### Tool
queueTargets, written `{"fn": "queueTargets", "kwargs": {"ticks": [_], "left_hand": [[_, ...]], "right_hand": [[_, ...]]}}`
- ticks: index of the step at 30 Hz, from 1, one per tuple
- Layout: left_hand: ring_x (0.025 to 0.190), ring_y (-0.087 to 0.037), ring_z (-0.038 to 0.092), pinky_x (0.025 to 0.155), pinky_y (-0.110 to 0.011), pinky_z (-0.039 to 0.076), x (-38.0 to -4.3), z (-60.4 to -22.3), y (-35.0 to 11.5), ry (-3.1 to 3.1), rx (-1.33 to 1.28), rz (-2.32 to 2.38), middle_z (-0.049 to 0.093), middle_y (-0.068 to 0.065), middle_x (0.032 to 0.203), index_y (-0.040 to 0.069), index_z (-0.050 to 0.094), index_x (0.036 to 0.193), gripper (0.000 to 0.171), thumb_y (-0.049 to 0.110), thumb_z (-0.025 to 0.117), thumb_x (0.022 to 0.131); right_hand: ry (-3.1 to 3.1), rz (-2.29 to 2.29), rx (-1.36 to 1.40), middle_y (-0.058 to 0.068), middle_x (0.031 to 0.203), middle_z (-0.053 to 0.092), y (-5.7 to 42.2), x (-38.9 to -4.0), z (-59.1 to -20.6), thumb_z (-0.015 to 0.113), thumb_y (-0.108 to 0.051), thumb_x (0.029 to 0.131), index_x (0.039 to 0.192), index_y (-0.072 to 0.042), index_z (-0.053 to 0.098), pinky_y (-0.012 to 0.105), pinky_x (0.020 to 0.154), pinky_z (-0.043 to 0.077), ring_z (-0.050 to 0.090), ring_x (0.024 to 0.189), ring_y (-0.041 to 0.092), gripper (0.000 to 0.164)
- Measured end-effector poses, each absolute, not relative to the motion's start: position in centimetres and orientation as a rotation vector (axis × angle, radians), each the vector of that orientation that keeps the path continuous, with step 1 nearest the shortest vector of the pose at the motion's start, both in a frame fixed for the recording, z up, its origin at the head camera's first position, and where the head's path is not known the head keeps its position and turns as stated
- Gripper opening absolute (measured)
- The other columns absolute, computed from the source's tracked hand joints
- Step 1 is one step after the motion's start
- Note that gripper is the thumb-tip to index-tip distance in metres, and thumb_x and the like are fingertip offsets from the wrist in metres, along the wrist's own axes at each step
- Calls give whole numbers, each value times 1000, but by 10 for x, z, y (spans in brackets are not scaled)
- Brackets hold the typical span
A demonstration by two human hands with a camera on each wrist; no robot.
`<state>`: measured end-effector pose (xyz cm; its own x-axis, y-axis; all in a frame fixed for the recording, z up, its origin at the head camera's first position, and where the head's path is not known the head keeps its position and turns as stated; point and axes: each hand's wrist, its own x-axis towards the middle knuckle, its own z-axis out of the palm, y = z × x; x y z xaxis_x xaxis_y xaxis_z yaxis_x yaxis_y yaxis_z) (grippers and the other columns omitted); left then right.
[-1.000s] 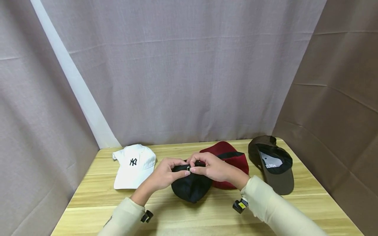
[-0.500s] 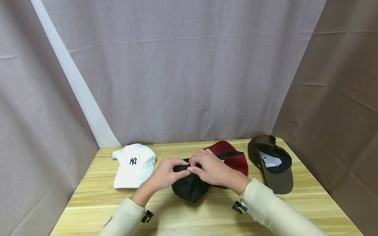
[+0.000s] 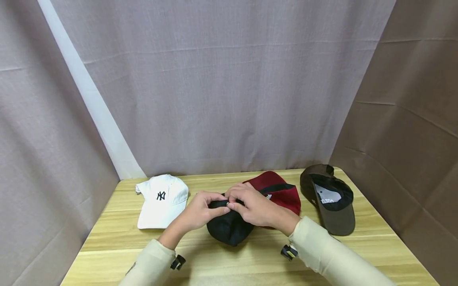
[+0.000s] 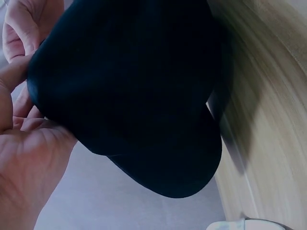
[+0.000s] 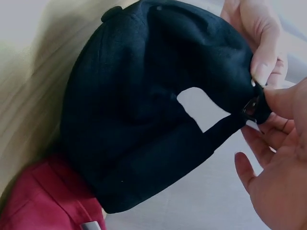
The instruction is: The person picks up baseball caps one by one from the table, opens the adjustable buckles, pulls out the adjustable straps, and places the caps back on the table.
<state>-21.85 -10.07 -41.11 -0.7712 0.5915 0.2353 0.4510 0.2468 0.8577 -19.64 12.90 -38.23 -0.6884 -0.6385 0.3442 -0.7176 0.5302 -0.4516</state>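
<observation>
Over the table, a black baseball cap (image 3: 230, 230) is held by both hands at its back strap, its crown toward the person. My left hand (image 3: 200, 210) pinches the cap's edge beside the strap between thumb and fingers. Just to the right, the thumb and fingers of my right hand (image 3: 255, 206) pinch the strap's end, close to the left fingertips. A small buckle (image 5: 251, 108) shows on the strap in the right wrist view, near the back opening. The left wrist view shows mostly the dark crown (image 4: 129, 86) and the rounded brim (image 4: 177, 167).
A dark red cap (image 3: 290, 196) lies behind the right hand, partly hidden. On the left of the wooden table (image 3: 229, 270) sits a white cap (image 3: 162, 202) with a dark logo. A brown cap (image 3: 338, 220) lies inside-up at the right edge. Grey curtain (image 3: 229, 99) hangs behind.
My right hand has turned slightly and its fingers have drawn closer over the strap and buckle. The left hand and the black cap stay almost in place.
</observation>
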Motion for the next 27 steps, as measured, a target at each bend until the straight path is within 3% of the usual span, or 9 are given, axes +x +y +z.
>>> {"fn": "queueTargets", "kwargs": {"ticks": [8, 17, 22, 27], "left_hand": [[97, -3, 66, 87, -20, 54, -220, -409, -101, 2328, 979, 1572, 81, -4, 104, 9, 82, 108, 16, 18, 79, 95], [90, -2, 64, 82, -20, 54, -222, -412, -101, 2292, 1012, 1580, 77, 0, 95, 7, 81, 104, 12, 15, 79, 95], [91, -2, 64, 82, -20, 53, -223, -414, -101, 2314, 988, 1570, 78, -2, 98, 8, 81, 107, 15, 16, 79, 95], [97, -2, 66, 86, -20, 54, -222, -413, -101, 2361, 963, 1550, 81, -5, 108, 9, 82, 112, 18, 17, 79, 96]], "right_hand": [[-2647, 1064, 1227, -2, 125, 74, 135, -203, -383, 62, -17, 107, 90, -16, 67, 50, 115, 40, 63, 127, 20, 18], [-2756, 1346, 1194, -2, 130, 75, 140, -209, -383, 63, -17, 107, 90, -17, 69, 43, 112, 49, 64, 126, 20, 17], [-2719, 1195, 1165, -3, 124, 77, 137, -207, -384, 67, -21, 105, 90, -19, 70, 47, 113, 45, 64, 124, 22, 15], [-2714, 885, 1091, -12, 100, 72, 132, -199, -380, 72, -28, 102, 86, -24, 64, 45, 108, 37, 63, 110, 14, 18]]}}
